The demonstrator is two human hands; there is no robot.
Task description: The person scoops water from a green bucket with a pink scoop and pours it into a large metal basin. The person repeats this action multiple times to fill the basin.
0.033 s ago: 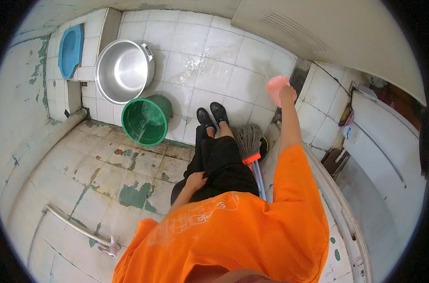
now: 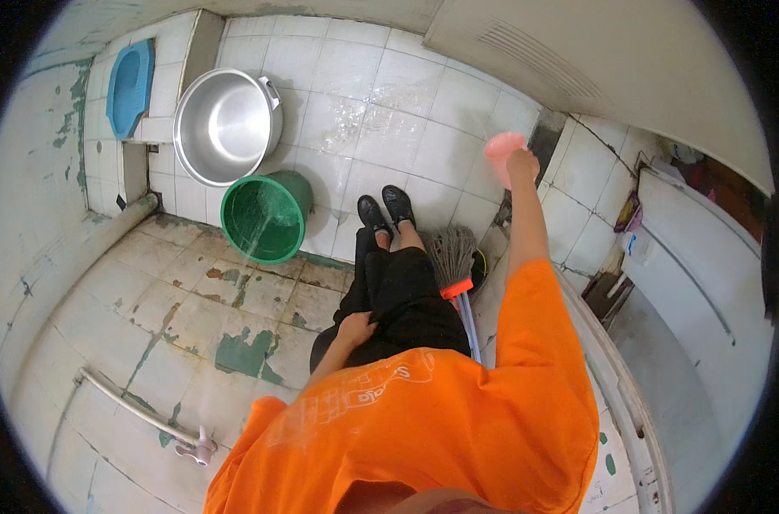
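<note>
My right hand (image 2: 521, 164), on an arm stretched far to the right, is closed round a pink plastic dipper (image 2: 499, 152). The dipper hangs above the tiled floor near the dark threshold at the right; its contents cannot be made out. At my lap, my left hand (image 2: 355, 329) pinches a fold of my black trousers (image 2: 415, 300). Well to the left of my feet, a green bucket (image 2: 296, 195) has water streaming into it. Touching it on the far side is a large silver pot (image 2: 227, 127) with side handles.
Wet patches shine on the white tiled floor (image 2: 355, 124). A grey mop (image 2: 451, 257) with an orange clamp stands by my right leg. At far left is a blue squat toilet (image 2: 130, 90). A tap (image 2: 199, 447) sits on the lower-left wall; a white appliance (image 2: 689, 240) stands at right.
</note>
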